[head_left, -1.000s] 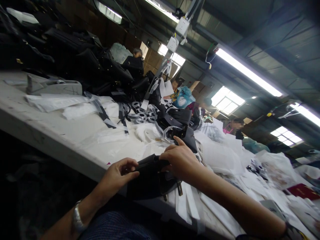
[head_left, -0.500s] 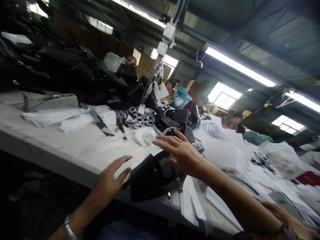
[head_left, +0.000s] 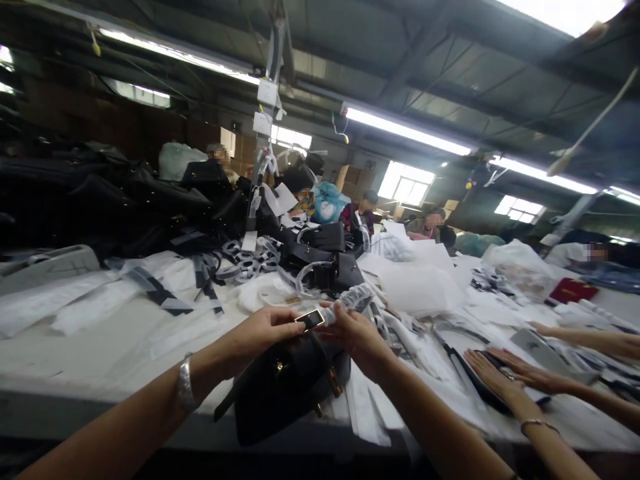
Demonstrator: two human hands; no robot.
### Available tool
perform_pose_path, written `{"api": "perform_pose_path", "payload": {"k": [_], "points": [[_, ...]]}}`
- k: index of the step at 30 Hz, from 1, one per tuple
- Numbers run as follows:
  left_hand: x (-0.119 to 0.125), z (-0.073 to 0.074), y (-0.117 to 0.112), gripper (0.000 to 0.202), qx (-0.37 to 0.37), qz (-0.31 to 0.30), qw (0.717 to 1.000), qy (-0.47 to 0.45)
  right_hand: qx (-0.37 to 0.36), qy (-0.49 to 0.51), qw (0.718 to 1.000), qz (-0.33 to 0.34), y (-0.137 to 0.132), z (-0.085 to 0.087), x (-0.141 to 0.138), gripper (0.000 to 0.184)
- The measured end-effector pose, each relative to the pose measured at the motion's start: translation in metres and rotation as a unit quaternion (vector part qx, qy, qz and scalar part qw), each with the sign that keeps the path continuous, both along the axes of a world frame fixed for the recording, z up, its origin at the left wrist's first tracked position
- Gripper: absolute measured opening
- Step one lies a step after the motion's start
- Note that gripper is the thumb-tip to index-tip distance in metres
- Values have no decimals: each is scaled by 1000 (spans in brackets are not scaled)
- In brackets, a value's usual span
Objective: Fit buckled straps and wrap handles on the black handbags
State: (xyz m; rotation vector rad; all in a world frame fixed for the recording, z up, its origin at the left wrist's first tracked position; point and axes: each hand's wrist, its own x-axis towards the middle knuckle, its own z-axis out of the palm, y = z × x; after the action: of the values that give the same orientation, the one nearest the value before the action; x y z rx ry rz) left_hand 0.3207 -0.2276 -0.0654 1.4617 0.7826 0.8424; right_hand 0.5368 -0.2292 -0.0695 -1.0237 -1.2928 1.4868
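Observation:
Thumb and fingers of my left hand (head_left: 263,330) pinch the gold-rimmed black buckle (head_left: 311,321) at one end of a strap wrapped in clear plastic. My right hand (head_left: 363,339) closes on the wrapped strap (head_left: 356,297) just beside the buckle. Both hands are over a black handbag (head_left: 280,410), which is tilted at the near edge of the table. Gold-coloured fittings show on its front, and its top is partly hidden behind my hands.
White strips and sheets cover much of the table (head_left: 165,353). Behind my hands are more black bags (head_left: 320,257) and rolled straps (head_left: 250,260). A black pile stands at far left. Co-workers' hands (head_left: 495,377) press on a dark piece at right.
Both my hands, spread and apart before, have come together over the handbag and now grip the buckle and wrapped strap. The view has turned right, bringing more of the co-workers' hands into sight.

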Motion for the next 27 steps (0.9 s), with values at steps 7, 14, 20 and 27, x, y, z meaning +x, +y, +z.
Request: {"api": "perform_pose_path", "payload": {"k": [7,14,20,27], "points": [[-4,-2,-6,30,-35,14,999,-6,5,98,993,-67,15,2,-1,42],[6,-3,-1,32,-14,21,1000,4,-2,248,966,-78,11,16,3,38],[12,-11,3,27,8,21,1000,7,51,196,979,-16,-12,5,-6,30],[22,-14,5,27,56,56,997,-5,24,255,965,-49,-20,8,-16,34]]}}
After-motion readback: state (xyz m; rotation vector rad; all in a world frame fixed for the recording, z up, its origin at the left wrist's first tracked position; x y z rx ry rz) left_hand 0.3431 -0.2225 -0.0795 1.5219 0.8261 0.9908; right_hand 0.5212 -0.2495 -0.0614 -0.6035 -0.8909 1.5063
